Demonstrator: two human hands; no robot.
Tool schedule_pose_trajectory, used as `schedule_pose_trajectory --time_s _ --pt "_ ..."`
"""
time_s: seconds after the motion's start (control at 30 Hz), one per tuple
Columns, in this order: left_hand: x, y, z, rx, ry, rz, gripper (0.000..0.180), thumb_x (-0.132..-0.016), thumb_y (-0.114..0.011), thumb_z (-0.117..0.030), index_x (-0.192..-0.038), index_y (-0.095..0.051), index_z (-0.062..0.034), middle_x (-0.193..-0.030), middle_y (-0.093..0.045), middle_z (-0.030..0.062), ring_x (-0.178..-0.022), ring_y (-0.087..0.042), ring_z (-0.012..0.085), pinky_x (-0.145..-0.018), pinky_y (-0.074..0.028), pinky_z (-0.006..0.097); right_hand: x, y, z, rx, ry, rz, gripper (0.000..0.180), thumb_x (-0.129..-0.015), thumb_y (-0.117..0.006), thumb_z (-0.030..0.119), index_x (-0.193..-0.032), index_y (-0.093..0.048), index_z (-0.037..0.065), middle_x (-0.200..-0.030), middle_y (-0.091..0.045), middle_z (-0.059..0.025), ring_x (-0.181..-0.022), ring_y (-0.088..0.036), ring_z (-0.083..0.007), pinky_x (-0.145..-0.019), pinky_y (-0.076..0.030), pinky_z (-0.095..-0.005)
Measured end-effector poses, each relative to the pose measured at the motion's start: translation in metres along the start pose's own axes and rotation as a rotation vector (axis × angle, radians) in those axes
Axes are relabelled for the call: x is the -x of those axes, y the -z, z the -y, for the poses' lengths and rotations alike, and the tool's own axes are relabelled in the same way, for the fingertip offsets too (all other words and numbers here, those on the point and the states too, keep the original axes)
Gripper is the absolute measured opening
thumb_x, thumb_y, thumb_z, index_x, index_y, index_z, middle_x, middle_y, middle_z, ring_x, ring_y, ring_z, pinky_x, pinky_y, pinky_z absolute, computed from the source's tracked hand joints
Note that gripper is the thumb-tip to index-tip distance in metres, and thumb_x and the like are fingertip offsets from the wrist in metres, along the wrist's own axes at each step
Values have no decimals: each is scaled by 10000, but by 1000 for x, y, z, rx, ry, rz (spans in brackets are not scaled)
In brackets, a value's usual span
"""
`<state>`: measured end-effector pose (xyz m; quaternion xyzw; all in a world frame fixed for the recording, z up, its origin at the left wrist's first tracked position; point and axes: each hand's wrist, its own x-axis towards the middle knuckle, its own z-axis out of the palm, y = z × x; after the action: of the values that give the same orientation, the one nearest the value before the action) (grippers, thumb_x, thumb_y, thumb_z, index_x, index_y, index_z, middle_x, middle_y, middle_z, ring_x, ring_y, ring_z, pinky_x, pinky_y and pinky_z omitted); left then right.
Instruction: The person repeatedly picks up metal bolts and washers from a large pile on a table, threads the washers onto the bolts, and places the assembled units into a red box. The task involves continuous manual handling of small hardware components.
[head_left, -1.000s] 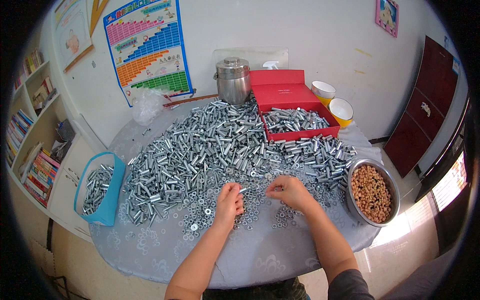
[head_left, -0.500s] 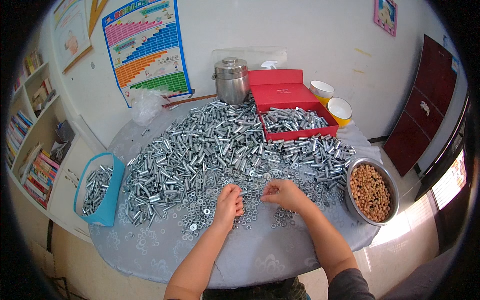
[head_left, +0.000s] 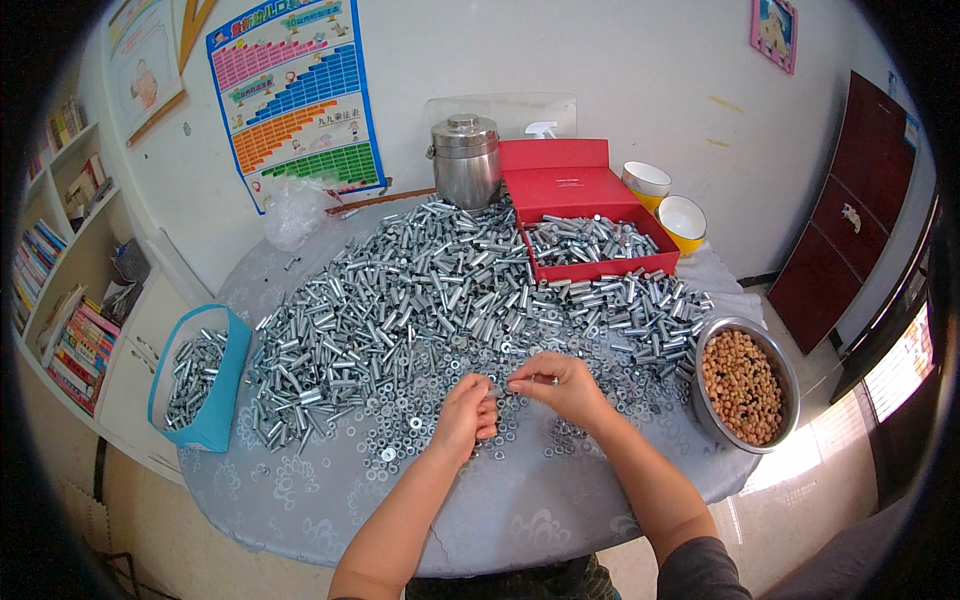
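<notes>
My left hand [head_left: 465,415] is closed in a loose fist, low over the near edge of the metal pile. A small silvery bolt [head_left: 493,391] sticks out between its thumb and forefinger, pointing right. My right hand [head_left: 562,384] is pinched, its fingertips right beside the end of that bolt. Something small and shiny shows at its fingers, too small to name. Under and around both hands lie loose nuts and washers [head_left: 400,430]. Beyond them spreads a big heap of silvery bolts and sleeves [head_left: 400,290].
A blue fabric bin [head_left: 225,400] of metal parts stands at left. At the back are a red box [head_left: 600,268] holding more parts, a steel canister [head_left: 466,165], a plastic bag [head_left: 295,215] and yellow bowls [head_left: 683,225]. A steel bowl [head_left: 705,405] of brown nuggets sits at right.
My right hand has moved left and slightly away from me, bringing its fingertips up to the bolt in my left hand. The left hand has hardly shifted.
</notes>
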<state>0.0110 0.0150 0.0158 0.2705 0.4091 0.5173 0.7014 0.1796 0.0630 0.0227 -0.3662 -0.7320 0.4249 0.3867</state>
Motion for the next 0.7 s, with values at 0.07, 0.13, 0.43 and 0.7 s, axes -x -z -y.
schedule_pose_trajectory --time_s 0.07,0.13,0.43,0.7 --pt "-2 1 2 7 6 -10 94 -899 -425 -186 -836 -440 -119 -614 -312 -38 -458 -250 46 -398 -211 200 2 -2 5 88 61 -17 113 -751 -677 100 -857 -666 60 -774 -621 -25 -650 -548 -93 -602 -442 -223" --pt "-4 0 3 -2 14 -38 109 -905 -428 -203 -835 -440 -120 -617 -309 -36 -465 -253 48 -403 -211 200 2 -5 7 130 90 -28 115 -757 -669 97 -865 -669 58 -778 -624 -35 -653 -551 -100 -601 -446 -230" --pt "-10 8 4 -206 -237 -5 148 -868 -551 -147 -966 -546 -37 -729 -518 12 -541 -460 76 -446 -377 208 -1 -3 -2 -247 -165 -121 161 -816 -617 95 -937 -632 -11 -863 -637 -43 -749 -578 -86 -670 -464 -217" --pt "-15 16 5 -142 -254 -145 200 -857 -560 -110 -1018 -585 6 -718 -555 26 -569 -510 75 -506 -468 218 0 4 -10 342 191 23 221 -739 -608 39 -959 -629 52 -807 -619 -64 -710 -587 -190 -663 -475 -285"
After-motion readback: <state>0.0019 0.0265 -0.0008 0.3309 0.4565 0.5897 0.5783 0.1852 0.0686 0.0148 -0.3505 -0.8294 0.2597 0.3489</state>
